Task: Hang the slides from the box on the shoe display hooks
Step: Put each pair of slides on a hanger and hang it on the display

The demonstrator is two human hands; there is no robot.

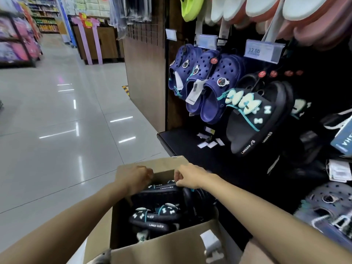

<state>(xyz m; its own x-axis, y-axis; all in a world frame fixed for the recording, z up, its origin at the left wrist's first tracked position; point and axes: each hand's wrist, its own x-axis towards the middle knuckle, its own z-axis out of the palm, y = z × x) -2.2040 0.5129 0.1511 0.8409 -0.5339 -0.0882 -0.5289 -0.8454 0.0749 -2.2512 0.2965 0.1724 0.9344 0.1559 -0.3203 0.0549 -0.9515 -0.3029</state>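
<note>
Cardboard box (171,246) sits closest, matte brown, flaps up, slides inside. Both hands reach in: left hand (136,178) and right hand (190,177), fingers curled, look to pinch the top black slide (163,190), grip partly hidden. Pick-up step. Next: lift out and thread onto a hook near the hung pair (253,119); chunky soft foam, mint bows.

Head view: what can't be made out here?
- Fingertips of both hands, left hand and right hand: curled out of sight over the slides in the box.
- How many slides the box holds: lower ones buried in shadow.
- Price tag: small print blurred.
- Display hooks: hidden behind hanging shoes.
</note>
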